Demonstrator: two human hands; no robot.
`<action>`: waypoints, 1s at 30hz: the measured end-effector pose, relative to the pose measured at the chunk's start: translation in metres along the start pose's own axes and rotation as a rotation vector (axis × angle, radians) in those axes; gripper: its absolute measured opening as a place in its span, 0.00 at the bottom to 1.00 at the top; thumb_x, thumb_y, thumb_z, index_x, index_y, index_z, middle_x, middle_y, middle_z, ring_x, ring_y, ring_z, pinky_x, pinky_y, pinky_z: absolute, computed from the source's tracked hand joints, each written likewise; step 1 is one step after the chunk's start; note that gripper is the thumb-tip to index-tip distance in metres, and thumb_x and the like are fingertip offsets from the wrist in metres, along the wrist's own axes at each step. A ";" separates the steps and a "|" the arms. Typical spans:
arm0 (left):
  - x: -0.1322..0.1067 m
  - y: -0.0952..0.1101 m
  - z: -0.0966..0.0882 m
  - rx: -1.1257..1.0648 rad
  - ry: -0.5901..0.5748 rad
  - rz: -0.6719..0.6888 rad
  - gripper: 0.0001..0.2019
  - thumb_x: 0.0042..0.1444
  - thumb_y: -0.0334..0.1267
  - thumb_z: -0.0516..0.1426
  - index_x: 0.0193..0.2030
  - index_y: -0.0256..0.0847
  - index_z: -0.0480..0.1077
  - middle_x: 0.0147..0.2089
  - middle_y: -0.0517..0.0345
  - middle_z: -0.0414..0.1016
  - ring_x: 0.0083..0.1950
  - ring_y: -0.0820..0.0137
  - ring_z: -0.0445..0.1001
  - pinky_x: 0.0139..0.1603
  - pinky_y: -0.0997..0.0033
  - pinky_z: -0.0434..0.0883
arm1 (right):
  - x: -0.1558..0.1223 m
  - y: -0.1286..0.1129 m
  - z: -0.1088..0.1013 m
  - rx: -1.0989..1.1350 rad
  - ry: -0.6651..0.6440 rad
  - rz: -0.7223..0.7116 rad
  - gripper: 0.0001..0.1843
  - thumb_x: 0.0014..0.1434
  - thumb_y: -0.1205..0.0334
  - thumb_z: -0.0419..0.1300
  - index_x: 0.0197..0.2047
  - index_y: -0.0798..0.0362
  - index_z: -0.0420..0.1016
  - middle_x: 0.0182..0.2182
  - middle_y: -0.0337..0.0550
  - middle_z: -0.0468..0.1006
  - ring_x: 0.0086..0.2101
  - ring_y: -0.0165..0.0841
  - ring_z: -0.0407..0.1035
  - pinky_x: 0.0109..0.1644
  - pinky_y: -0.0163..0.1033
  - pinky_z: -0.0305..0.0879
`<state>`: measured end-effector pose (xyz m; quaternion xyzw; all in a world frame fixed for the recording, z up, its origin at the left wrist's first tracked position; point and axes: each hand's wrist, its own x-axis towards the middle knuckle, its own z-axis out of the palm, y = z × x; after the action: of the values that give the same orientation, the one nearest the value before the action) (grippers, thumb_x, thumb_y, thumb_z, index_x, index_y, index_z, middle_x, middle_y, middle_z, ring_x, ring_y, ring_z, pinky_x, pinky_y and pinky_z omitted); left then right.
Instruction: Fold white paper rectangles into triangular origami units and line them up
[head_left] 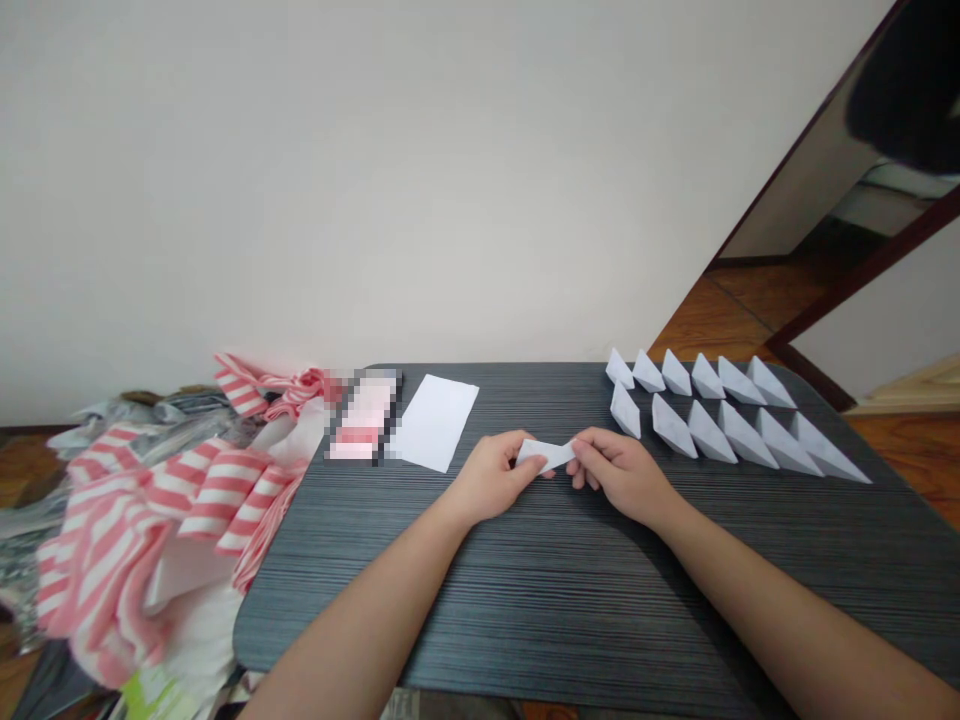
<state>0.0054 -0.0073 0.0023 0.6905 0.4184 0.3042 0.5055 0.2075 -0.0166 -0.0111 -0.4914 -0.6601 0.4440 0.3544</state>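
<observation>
Both my hands meet over the middle of a dark striped table (570,590). My left hand (491,476) and my right hand (619,472) each pinch one end of a small folded white paper piece (546,455), held just above the tabletop. The fingers of both hands are closed on it. A flat white sheet of paper (436,421) lies to the left of my hands. To the right, several folded white paper boats (716,420) stand in two rows.
A heap of red-and-white striped bags (172,500) and grey plastic spills over the table's left edge. A blurred pink-and-white object (365,416) lies beside the sheet. A pale wall stands behind; a wooden floor and doorway are at right.
</observation>
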 end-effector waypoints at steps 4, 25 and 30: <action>-0.001 -0.001 -0.001 0.073 -0.002 0.012 0.11 0.55 0.41 0.54 0.37 0.36 0.73 0.32 0.57 0.75 0.31 0.72 0.69 0.30 0.76 0.63 | 0.000 -0.002 0.000 -0.016 -0.018 -0.031 0.16 0.62 0.54 0.50 0.29 0.54 0.71 0.19 0.39 0.73 0.21 0.28 0.65 0.26 0.33 0.60; 0.002 0.000 -0.001 0.084 0.094 0.247 0.12 0.58 0.37 0.52 0.43 0.41 0.76 0.44 0.53 0.77 0.45 0.69 0.73 0.49 0.69 0.68 | -0.001 0.001 0.003 0.144 0.043 -0.058 0.07 0.59 0.59 0.56 0.39 0.52 0.67 0.26 0.39 0.75 0.20 0.27 0.68 0.24 0.34 0.62; 0.003 -0.002 -0.001 0.097 0.106 0.240 0.12 0.58 0.37 0.52 0.43 0.42 0.76 0.44 0.53 0.77 0.46 0.68 0.73 0.49 0.68 0.68 | -0.001 0.005 0.003 0.147 0.061 -0.068 0.09 0.58 0.56 0.57 0.39 0.52 0.68 0.30 0.41 0.75 0.21 0.28 0.67 0.25 0.35 0.64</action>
<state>0.0058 -0.0044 0.0010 0.7421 0.3733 0.3779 0.4087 0.2065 -0.0174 -0.0169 -0.4548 -0.6308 0.4639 0.4243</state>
